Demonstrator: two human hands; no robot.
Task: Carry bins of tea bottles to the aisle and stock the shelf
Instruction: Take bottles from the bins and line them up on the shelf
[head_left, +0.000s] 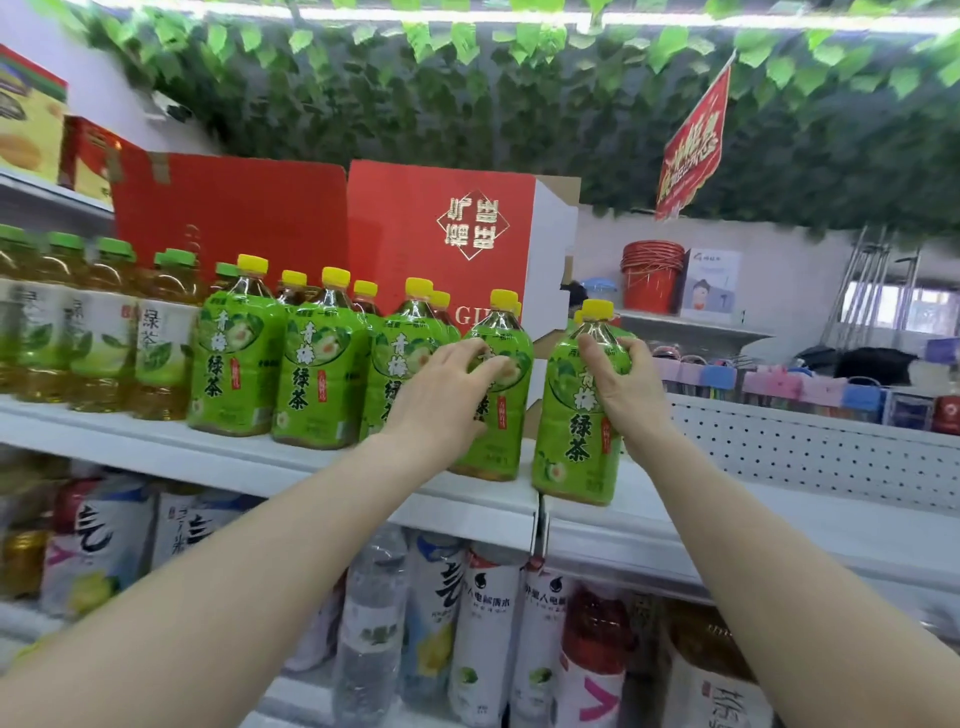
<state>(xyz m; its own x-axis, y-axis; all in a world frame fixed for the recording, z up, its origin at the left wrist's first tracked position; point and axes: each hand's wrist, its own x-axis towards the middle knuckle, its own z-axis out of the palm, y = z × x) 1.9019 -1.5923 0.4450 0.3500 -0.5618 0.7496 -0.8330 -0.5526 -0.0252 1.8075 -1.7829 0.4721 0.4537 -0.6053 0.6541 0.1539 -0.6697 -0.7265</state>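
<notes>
Two bare forearms (249, 582) reach up to the white shelf (769, 519). Right hand (626, 387) grips the end tea bottle (574, 447) by its shoulder. Left hand (447, 397) curls around the neighbouring bottle (501, 415). Both bottles stand upright near the front edge, yellow caps up, labels outward.

"绿茶" on tea bottle (577, 441) label

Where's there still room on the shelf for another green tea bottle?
The bare shelf right of the bottle in the right hand, before the holey panel. Left of it, the row of bottles stands packed up to the red boxes; only a thin front strip is free.
</notes>
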